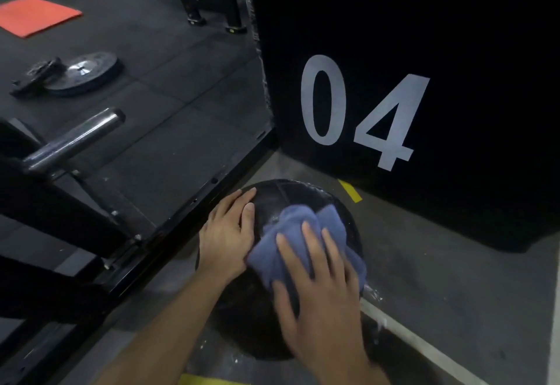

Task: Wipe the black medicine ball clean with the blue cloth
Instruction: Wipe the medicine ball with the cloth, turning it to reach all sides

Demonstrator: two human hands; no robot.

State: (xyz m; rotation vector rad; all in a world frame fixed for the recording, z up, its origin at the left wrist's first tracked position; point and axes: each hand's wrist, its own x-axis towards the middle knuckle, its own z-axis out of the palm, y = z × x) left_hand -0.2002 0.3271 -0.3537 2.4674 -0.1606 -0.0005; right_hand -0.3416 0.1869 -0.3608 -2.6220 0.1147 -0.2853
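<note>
The round, matte black medicine ball (281, 202) sits on the grey concrete floor (454, 278) beside a black box marked 04 (394, 51). The left hand (225, 236) lies flat on it, grip wide; the right hand (321, 290), slightly blurred, seems to press the soft, crumpled blue cloth (291, 242) flat-palmed on top.

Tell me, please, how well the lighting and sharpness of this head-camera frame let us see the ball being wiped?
Head view: dim overall; the black medicine ball nearly merges with shadow, the right hand on the blue cloth is motion-blurred, the left hand sharper; glare on the steel bar; wide-angle bending at the edges.
</note>
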